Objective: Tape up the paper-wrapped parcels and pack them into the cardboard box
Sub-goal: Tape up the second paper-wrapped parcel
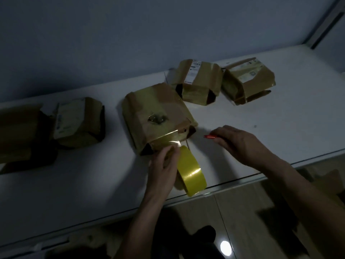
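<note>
On the white bench [261, 128], five paper-wrapped parcels lie beyond the hands: two far left, two further back, and the nearest parcel [158, 116] just ahead of the left hand [164, 171]. That hand grips the yellow tape roll [190, 174], its strip stuck to this parcel's near end. Just right, the right hand [240, 144] holds a red cutter [210, 137].
</note>
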